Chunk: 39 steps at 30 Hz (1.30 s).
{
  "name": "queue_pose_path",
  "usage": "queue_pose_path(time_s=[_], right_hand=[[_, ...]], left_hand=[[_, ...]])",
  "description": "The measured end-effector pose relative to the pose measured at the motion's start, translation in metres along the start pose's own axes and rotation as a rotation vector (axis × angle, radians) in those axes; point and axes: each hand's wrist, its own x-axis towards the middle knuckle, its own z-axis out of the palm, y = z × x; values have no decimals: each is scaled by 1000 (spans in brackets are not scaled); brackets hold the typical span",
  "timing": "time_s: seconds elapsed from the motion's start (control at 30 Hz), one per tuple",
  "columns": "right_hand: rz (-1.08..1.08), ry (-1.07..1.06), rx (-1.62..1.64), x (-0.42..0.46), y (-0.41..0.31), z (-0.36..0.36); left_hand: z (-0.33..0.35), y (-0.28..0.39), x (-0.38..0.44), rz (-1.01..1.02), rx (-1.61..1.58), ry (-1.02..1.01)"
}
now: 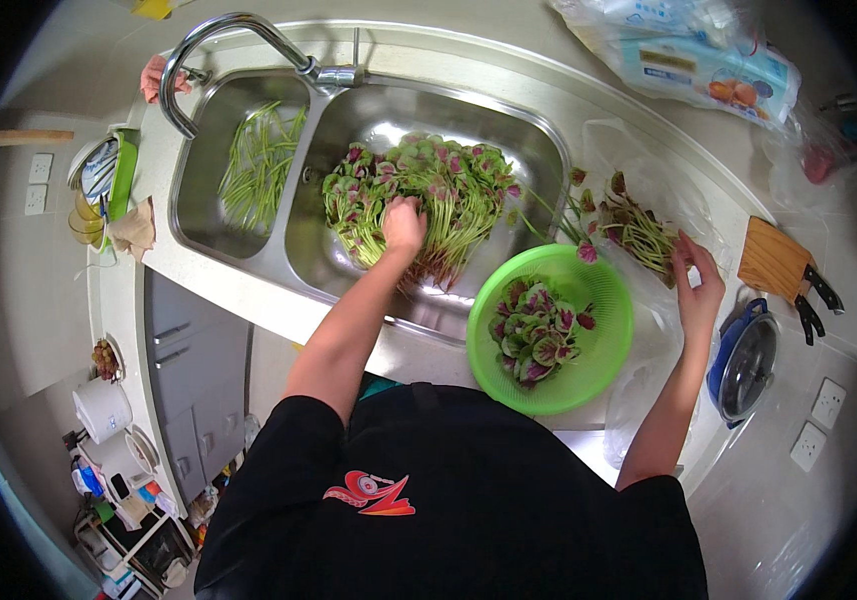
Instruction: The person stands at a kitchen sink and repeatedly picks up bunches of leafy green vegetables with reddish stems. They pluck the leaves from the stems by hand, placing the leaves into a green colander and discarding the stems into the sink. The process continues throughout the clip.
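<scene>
A large heap of red amaranth (466,180), leafy tops away from me and reddish roots towards me, lies in the bigger bowl of the steel sink (376,112). My left hand (404,225) reaches into it; its fingertips are partly hidden among stems, so whether they grip any is unclear. At the right, my right hand (696,274) has its thumb and fingers apart at the edge of a small pile of amaranth stems and roots (642,232) on a clear plastic bag (680,195). Picked amaranth leaves (537,330) sit in a green plastic colander (605,367) between my arms.
Green stems (263,165) lie in the smaller sink bowl, under a chrome faucet (237,22). To the right are a knife block (773,251) with black-handled knives and a blue pot (743,367) with a glass lid. A green dish rack (125,176) stands at the left.
</scene>
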Motion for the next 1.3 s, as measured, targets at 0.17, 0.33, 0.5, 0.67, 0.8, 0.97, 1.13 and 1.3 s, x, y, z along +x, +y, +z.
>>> queue_pose_path(time_s=[0.17,0.33,0.5,0.67,0.8,0.97,1.13,1.3], right_hand=[[31,-29,80,-16,-23,-5],[36,-45,188,-20,-34,7],[-42,-32,217,-19,-48,18],[-26,-45,238,-19,-60,21],[-6,-61,202,-20,-74,15],[56,-43,188,-24,-89,6],[94,-36,164,-29,-92,-7],[72,-35,177,-29,-89,-6]], left_hand=[[10,1,17,-274,121,-180],[6,-23,19,-253,121,-109],[-7,-35,21,-279,-42,-149],[-6,-16,15,36,-211,-20],[21,33,2,625,-59,-143],[58,93,-9,195,348,-282],[89,72,10,-208,405,-159],[55,16,45,-283,-34,-281]])
